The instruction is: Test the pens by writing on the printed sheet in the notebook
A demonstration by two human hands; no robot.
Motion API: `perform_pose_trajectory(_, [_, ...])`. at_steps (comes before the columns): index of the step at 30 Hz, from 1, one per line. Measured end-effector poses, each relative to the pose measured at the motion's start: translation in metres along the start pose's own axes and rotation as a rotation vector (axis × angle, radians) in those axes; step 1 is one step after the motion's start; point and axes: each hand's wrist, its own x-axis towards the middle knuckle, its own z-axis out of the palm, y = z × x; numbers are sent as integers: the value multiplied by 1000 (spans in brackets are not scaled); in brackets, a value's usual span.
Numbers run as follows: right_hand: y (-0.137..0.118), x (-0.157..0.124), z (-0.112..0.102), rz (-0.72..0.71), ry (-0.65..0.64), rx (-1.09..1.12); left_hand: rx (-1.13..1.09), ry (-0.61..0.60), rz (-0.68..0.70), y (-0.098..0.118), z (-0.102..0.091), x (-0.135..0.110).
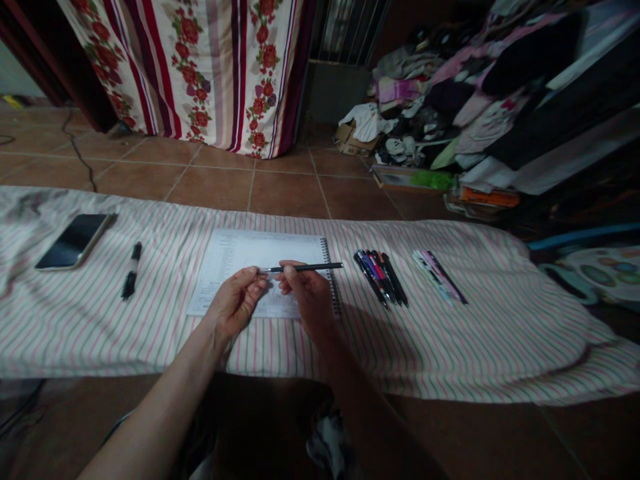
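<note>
A thin black pen (313, 267) is held level over a spiral notebook (240, 257) that lies open on a striped cloth (475, 333). My right hand (306, 293) grips the pen near its middle, fingers closed round it. My left hand (239, 299) pinches the pen's left tip between thumb and fingers. Both hands hover above the notebook's lower half.
A bundle of several pens (381, 276) lies right of the notebook, with more pens (440, 276) further right. A black marker (131, 269) and a phone (74, 241) lie to the left. A floral curtain (210, 67) and a clothes pile (475, 87) stand behind on the tiled floor.
</note>
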Motion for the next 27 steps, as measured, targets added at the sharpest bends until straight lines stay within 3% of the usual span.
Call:
perform_pose_trajectory(7, [-1, -1, 1, -11, -18, -23, -3, -33, -9, -2, 0, 0])
perform_pose_trajectory(13, [1, -1, 3, -4, 53, 17, 1, -37, -1, -2, 0, 0])
perform_pose_trajectory(27, [3, -2, 0, -66, 17, -146, 35, -68, 18, -2, 2, -3])
